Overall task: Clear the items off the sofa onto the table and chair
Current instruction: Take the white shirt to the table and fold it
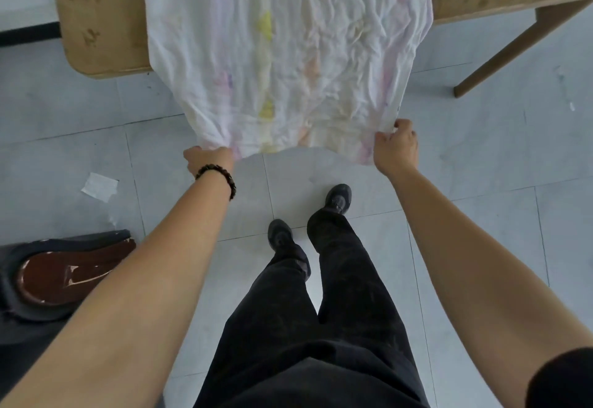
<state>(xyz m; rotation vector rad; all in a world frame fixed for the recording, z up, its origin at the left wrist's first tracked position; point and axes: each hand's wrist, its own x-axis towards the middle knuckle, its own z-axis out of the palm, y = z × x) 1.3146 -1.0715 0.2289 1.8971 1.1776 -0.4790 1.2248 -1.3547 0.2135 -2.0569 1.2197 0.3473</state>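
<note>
A wrinkled white cloth (288,54) with faint yellow, pink and purple marks lies spread over the wooden table (99,22), its near end hanging out over the floor. My left hand (208,159), with a dark bead bracelet on the wrist, grips the cloth's near left corner. My right hand (396,147) pinches the near right corner between thumb and fingers. Both arms are stretched forward, holding the near edge taut in the air. The sofa is not in view.
A table leg (500,54) slants down at the right. A scrap of white paper (99,186) lies on the grey tiled floor at the left. A dark chair with a worn brown seat (64,276) stands at lower left. My legs and black shoes (337,197) are below.
</note>
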